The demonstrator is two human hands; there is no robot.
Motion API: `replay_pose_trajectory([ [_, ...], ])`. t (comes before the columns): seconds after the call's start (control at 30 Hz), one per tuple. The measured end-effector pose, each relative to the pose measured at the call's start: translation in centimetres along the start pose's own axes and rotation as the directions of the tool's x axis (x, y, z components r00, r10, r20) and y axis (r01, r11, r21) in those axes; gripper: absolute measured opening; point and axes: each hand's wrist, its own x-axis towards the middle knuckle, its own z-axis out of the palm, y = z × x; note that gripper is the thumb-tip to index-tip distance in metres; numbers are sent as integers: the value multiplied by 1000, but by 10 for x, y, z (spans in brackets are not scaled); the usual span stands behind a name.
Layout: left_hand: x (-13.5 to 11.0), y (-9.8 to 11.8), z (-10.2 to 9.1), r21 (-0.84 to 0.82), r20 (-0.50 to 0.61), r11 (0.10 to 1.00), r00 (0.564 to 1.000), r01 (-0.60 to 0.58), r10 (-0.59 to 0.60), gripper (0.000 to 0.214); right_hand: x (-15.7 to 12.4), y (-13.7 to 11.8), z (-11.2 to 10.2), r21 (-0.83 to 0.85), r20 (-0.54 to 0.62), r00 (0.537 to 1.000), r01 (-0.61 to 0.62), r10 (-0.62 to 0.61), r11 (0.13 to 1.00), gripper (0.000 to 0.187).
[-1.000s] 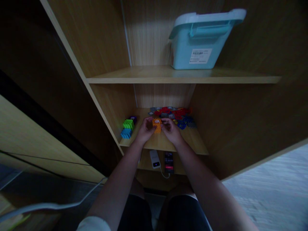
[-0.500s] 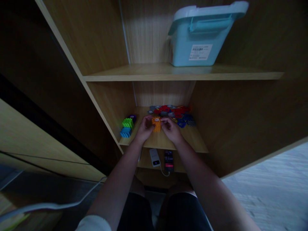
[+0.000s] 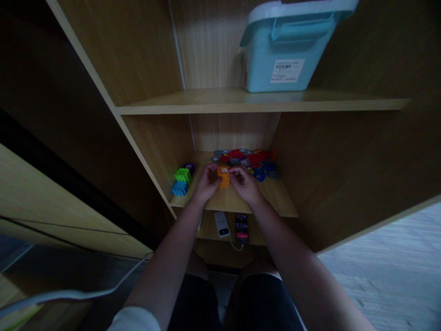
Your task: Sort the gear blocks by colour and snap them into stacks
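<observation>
Both my hands meet over the middle shelf (image 3: 275,202) of a wooden cabinet. Between them is an orange toy block piece (image 3: 224,177); my left hand (image 3: 206,182) grips its left side and my right hand (image 3: 244,182) pinches its top right. Just behind lies a pile of several red, blue and grey block pieces (image 3: 250,162). A green block stack (image 3: 183,175) and a blue block stack (image 3: 179,188) sit at the shelf's left end, with a dark purple piece (image 3: 190,168) behind them.
A pale blue lidded storage box (image 3: 289,50) stands on the upper shelf (image 3: 213,102). On the lowest shelf lie a white power bank (image 3: 221,225) with a cable and a dark phone-like device (image 3: 241,228). My knees are below. A cable (image 3: 86,292) runs across the floor at left.
The view has tilted slightly, so the shelves sit a little higher in frame. My hands stay on the orange piece, with only small finger movements.
</observation>
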Motion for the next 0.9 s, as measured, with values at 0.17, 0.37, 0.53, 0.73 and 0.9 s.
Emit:
replay_pose_trajectory([
  [0.17,0,1,-1,-18,12,1000,1000,11,-11,51,-1,4,0,-24,-16,1000,-22,22,999,27],
  [0.37,0,4,-1,5,10,999,999,-38,38,49,-3,7,2,4,2,999,-54,54,999,32],
  [0.53,0,7,0,10,5,999,999,-50,50,50,-3,7,3,12,25,998,-49,49,999,32],
  [0.73,1,5,-1,10,-7,999,999,-33,33,48,-3,6,2,8,19,999,-45,45,999,32],
  [0.9,0,2,-2,3,-23,1000,1000,-8,8,45,-1,9,1,-23,-33,999,-45,44,999,29],
])
